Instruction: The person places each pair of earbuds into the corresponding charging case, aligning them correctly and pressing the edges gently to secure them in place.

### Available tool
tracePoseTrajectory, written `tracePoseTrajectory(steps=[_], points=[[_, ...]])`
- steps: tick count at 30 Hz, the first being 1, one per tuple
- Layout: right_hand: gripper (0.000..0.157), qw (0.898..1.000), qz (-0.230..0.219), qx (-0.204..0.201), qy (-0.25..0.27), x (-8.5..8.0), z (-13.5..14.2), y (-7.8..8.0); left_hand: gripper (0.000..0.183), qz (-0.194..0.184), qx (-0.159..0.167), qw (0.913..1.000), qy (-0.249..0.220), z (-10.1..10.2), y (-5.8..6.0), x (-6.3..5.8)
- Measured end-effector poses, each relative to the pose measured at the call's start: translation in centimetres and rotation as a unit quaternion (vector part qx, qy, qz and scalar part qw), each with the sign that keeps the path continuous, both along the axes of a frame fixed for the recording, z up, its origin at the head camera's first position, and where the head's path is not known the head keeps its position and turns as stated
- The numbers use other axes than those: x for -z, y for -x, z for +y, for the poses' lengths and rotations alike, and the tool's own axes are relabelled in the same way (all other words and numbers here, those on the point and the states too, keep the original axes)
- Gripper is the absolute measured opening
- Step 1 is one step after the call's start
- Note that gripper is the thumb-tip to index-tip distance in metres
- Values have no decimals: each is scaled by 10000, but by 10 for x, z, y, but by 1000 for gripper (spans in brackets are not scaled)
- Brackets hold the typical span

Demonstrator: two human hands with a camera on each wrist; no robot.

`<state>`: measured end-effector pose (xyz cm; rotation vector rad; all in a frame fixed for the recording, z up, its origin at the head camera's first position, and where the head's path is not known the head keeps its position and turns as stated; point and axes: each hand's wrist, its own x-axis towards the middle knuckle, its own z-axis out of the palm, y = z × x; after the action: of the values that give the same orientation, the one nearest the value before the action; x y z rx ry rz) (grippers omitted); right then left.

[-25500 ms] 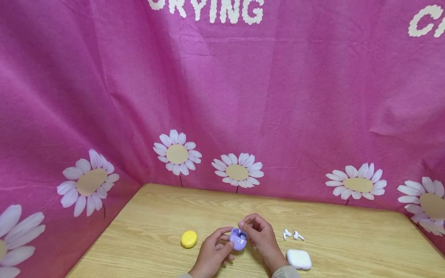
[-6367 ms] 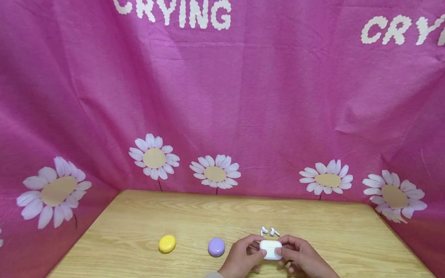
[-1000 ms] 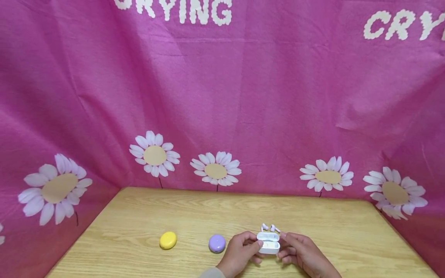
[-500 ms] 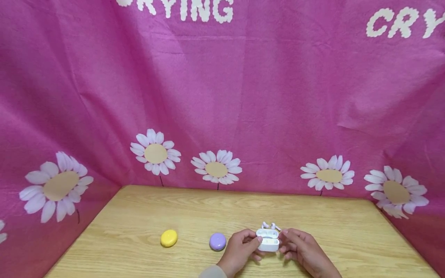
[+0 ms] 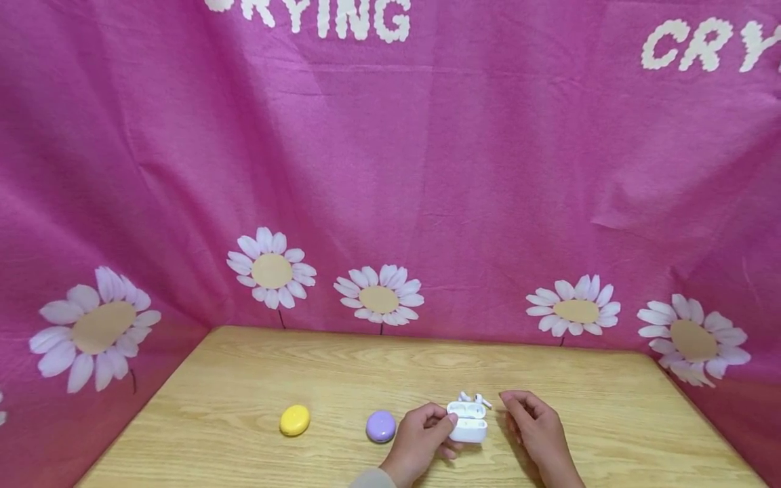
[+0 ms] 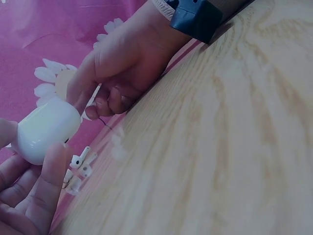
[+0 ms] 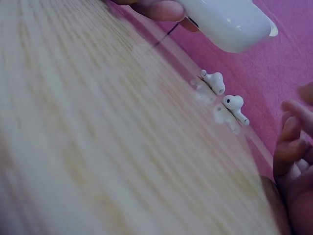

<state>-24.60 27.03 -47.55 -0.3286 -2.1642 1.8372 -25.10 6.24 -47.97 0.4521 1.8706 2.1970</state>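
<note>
My left hand grips a white earbud case at its left side, thumb on the front. The case's lid stands raised, and it is held above the table in the left wrist view. Just behind it lie two white earbuds; one earbud and the other earbud rest on the tabletop with their stems pointing apart. To the right of the case is my right hand, its fingers loosely bent and holding nothing, the fingertips a short way right of the earbuds.
A round purple case, lid closed, sits left of my left hand. Farther left lies a round yellow case. The wooden table reaches back to a pink cloth printed with daisies.
The purple case, earlier held in both hands, is closed on the table. The white case was picked up and its lid raised. In the last half second my right hand moved right, away from it.
</note>
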Motion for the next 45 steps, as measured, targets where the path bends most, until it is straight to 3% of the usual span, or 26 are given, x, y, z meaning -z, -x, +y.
tracePoseTrajectory(steps=[5, 8, 16, 24, 33, 45], points=[[26, 9890, -59, -349, -1437, -2, -3, 2, 26, -30, -78, 10000, 7, 1, -1, 2], [26, 9798, -139, -404, -1953, -4, -5, 3, 26, -32, -70, 10000, 44, 2, -2, 3], [37, 9600, -28, -670, -2717, -4, -8, 4, 26, 2, -9, 9998, 192, 2, -4, 3], [35, 9431, -7, -669, -3258, -4, -10, 7, 25, -26, 28, 9998, 184, 3, -4, 2], [27, 9549, 30, -471, -2932, -6, -8, 9, 26, 13, -5, 9999, 164, 3, 2, 2], [18, 9652, -135, -420, -2577, -2, -9, 10, 26, -76, -37, 9998, 183, 0, 0, 1]])
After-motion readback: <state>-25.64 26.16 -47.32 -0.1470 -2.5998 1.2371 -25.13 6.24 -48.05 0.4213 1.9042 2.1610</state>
